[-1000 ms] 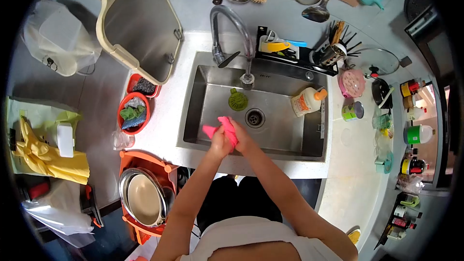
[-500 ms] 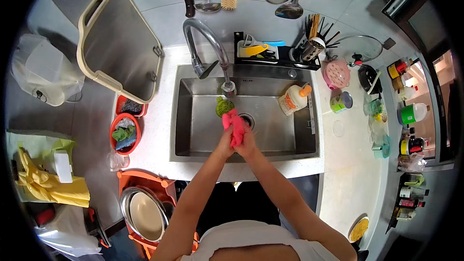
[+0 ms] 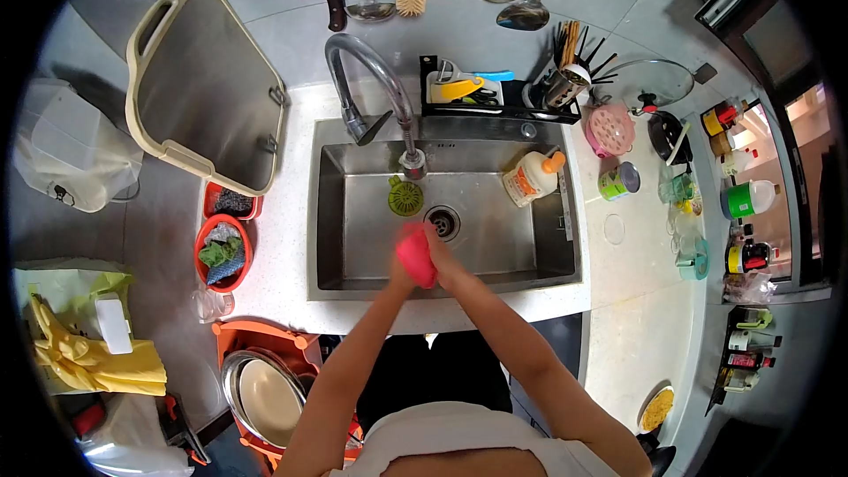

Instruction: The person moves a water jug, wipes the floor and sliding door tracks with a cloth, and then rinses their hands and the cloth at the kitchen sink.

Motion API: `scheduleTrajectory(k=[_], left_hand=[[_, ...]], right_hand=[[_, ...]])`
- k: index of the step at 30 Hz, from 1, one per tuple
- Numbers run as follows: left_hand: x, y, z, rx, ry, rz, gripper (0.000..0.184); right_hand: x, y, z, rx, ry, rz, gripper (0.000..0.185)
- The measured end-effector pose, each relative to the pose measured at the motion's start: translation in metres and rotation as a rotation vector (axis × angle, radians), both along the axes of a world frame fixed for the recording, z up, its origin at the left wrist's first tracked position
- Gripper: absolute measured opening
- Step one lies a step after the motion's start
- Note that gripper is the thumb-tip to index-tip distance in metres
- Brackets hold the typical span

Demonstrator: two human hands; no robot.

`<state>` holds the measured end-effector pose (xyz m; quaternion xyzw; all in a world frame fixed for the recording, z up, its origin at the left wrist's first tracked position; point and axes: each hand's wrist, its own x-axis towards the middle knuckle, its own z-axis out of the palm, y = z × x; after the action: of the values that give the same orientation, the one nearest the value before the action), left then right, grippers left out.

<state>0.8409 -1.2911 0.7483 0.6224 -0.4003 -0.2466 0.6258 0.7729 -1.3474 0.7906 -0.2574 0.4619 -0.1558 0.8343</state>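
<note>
Over the front part of the steel sink [image 3: 371, 256], a bright pink cloth [image 3: 415, 254] is bunched between my two hands. My left hand [image 3: 403, 270] is closed on its left side, partly covered by the cloth and blurred. My right hand [image 3: 442, 261] presses on its right side with the fingers together. Just beyond the hands lie the round drain [image 3: 442, 223] and a green strainer-like piece [image 3: 405, 197] on the sink floor. The faucet [image 3: 412, 159] hangs above the back of the sink. A white bottle with an orange pump [image 3: 530, 179] stands at the right.
Left of the sink are a red bowl with scrubbers [image 3: 223, 253] and a leaning board [image 3: 208, 88]. Behind it stands a black utensil rack [image 3: 495, 109]. A can [image 3: 619, 181] and a pink container [image 3: 609, 131] are on the right counter. Metal bowls [image 3: 265, 397] sit lower left.
The pink cloth has gone from a loose twisted shape to a compact bunch between my hands. The camera view has shifted, so the sink appears further left and lower than a second ago.
</note>
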Motion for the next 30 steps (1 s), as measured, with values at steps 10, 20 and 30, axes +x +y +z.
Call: scheduleTrajectory(k=[10,20,30], left_hand=[[-0.019,0.014,0.077,-0.070,1.451,0.125,0.040],[0.062,0.074,0.093,0.021,-0.270,0.379,0.032],[0.028,0.142,0.107,0.327,-0.424,0.101,0.022]], right_hand=[[0.006,-0.010,-0.029,0.320,-0.543,-0.096,0.021],[0.018,-0.003,0.032,-0.726,0.225,0.147,0.035],[-0.064,0.012,0.055,-1.040,0.189,0.540,0.040]])
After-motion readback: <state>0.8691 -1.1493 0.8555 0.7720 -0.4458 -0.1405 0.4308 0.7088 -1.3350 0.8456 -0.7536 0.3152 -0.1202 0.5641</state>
